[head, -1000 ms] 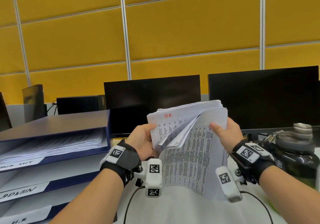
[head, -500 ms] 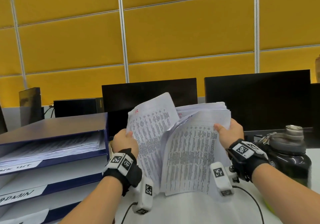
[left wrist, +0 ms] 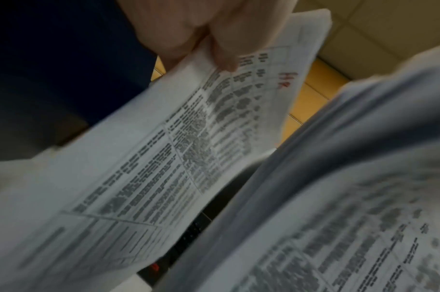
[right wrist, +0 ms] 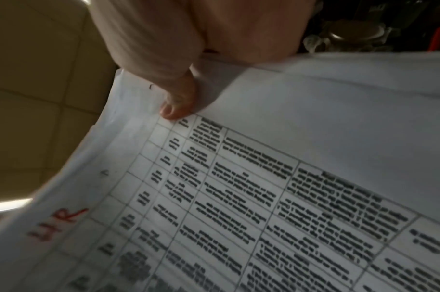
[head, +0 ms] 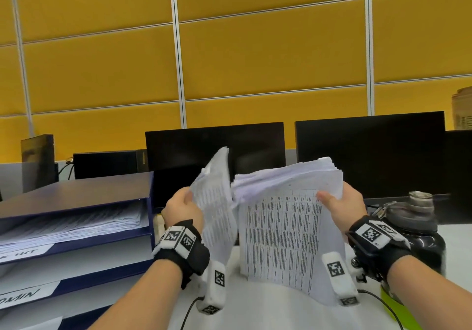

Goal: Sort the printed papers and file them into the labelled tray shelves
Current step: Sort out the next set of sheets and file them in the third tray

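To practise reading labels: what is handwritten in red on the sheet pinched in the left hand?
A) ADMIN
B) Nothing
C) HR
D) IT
C: the left wrist view shows red "HR" near the top of the sheet that the left hand pinches by its edge.

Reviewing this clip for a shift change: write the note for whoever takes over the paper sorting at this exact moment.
Left hand pinches one printed sheet, marked HR in red, apart from the rest. Right hand grips the paper stack; its top sheet also reads HR. Tray shelves stand to the left; the top shelf already holds papers, the one below is labelled ADMIN. Left to do: file this sheet, probably in the HR shelf, then sort the remaining stack.
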Motion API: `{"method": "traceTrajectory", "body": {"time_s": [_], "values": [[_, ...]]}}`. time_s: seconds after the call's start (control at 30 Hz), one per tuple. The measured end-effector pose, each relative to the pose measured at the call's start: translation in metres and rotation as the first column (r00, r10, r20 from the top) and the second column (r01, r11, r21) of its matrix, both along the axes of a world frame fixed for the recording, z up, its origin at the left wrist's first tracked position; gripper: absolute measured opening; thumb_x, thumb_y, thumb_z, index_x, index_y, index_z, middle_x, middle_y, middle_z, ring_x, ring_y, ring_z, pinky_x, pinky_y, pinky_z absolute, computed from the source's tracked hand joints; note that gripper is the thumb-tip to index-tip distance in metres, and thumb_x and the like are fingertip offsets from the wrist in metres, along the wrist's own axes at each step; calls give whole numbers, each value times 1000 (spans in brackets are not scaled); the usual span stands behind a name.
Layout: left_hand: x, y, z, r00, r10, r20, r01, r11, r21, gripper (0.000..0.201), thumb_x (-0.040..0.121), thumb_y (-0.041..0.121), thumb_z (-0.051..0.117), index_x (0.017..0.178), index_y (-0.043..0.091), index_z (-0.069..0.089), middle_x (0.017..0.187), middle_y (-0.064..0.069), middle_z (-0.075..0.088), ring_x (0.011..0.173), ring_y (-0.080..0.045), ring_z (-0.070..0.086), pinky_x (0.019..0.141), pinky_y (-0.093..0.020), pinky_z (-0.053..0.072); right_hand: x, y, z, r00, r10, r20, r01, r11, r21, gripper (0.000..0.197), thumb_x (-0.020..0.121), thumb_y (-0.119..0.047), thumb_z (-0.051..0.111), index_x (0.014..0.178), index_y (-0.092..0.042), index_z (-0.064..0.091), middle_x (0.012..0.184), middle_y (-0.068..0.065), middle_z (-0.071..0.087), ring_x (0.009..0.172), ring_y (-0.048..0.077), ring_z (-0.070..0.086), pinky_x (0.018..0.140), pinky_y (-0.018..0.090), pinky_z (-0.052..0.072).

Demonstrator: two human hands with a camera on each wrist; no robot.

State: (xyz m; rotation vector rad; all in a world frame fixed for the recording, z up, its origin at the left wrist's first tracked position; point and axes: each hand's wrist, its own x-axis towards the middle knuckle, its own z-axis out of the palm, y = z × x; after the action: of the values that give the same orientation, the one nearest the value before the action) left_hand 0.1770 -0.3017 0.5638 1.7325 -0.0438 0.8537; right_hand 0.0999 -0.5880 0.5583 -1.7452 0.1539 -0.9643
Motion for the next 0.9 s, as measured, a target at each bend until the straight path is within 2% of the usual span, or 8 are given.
{"method": "traceTrajectory", "body": {"time_s": [0.13,0.23,0.33,0.47,0.67,0.73,0.8,0.9], "values": [[-5,-8,-4,967,-255,0,254,966,-49,21,91,8,55,83,20,70,78,-1,66,77,-21,60,64,-24,45,4,7,-1,999,45,1,-45,998,50,22,87,-12,63,109,-15,58,103,11,65,97,29,62,87,53,51],[-10,-20,-3,876,-477,-65,458,868,-190,22,92,7,55,83,22,68,85,-1,71,81,-20,66,76,-33,53,10,17,-3,997,71,10,-72,996,59,27,87,-10,64,113,-9,59,105,13,65,97,30,61,87,48,50],[-13,-28,-4,803,-584,-117,554,804,-213,14,91,7,58,88,13,71,90,-13,72,81,-25,64,79,-46,54,13,23,-1,993,114,9,-114,992,62,28,88,-9,61,116,-9,57,101,6,63,93,23,60,79,38,50],[-14,-29,-10,767,-628,-130,605,775,-182,18,96,17,53,93,11,70,97,-15,72,95,-33,66,86,-44,53,14,24,2,994,105,-33,-104,994,25,28,88,-11,62,116,-9,57,107,11,64,100,27,62,90,48,50],[-22,-24,-11,684,-707,-181,674,707,-213,52,92,59,26,116,26,59,108,-8,68,100,-23,66,92,-42,52,18,30,3,1000,-4,-25,5,999,44,29,89,-10,60,117,-4,55,104,9,59,93,21,56,77,34,45],[-21,-22,-12,705,-701,-107,700,712,-52,58,84,63,29,126,28,50,113,1,64,95,-8,65,77,-23,55,19,32,3,1000,-14,-16,15,998,54,29,89,-9,60,117,-4,55,105,11,60,92,22,57,76,34,47],[-24,-19,-8,739,-673,-24,674,738,33,67,78,71,38,132,32,41,117,12,56,93,4,60,63,-6,49,19,33,2,1000,-8,-12,9,998,63,30,89,-10,60,118,-5,55,106,11,60,94,22,57,77,36,48],[-25,-15,-3,803,-593,63,585,803,113,62,82,62,53,136,34,39,131,9,48,109,-6,54,75,-12,47,17,32,1,1000,6,-13,-6,999,54,30,89,-12,60,118,-6,55,105,9,60,95,22,57,79,37,48]]}}
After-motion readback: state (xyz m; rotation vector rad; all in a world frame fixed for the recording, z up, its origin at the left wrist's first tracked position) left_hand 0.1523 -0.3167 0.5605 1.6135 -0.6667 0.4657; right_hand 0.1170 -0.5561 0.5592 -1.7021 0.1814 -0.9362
